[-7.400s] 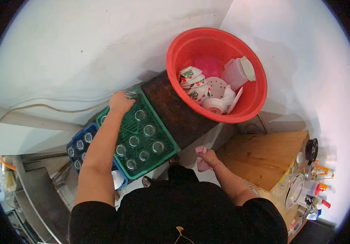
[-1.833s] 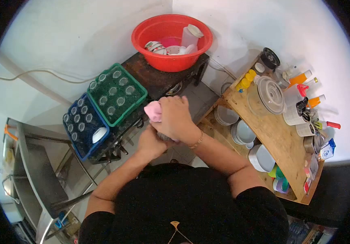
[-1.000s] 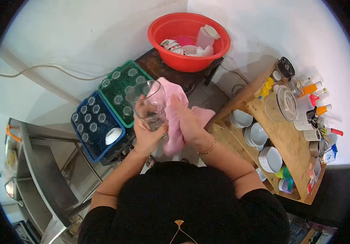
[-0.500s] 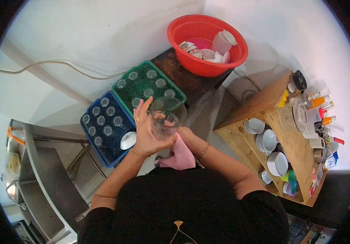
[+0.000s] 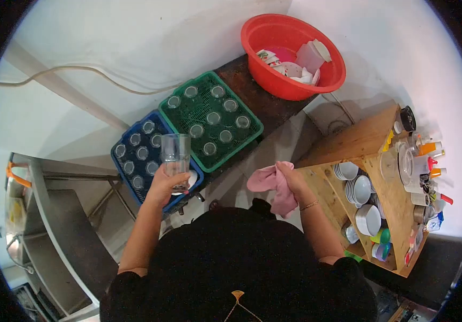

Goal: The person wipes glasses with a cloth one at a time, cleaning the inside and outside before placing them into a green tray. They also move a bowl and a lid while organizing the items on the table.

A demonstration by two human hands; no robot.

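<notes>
Clear glass (image 5: 176,155), long axis away from black-clad torso (image 5: 236,252), mouth outermost

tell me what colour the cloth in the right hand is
The cloth in the right hand is plain pink, clearest in the current head view.

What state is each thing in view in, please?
Left hand, closed around the glass
Glass, upright, held up
Right hand, gripping the cloth
Cloth, crumpled, hanging
Green crate, open-topped, loaded
Blue crate, open-topped, loaded
Tub, uncovered, holding dishes
Shelf, stocked with bowls
</notes>
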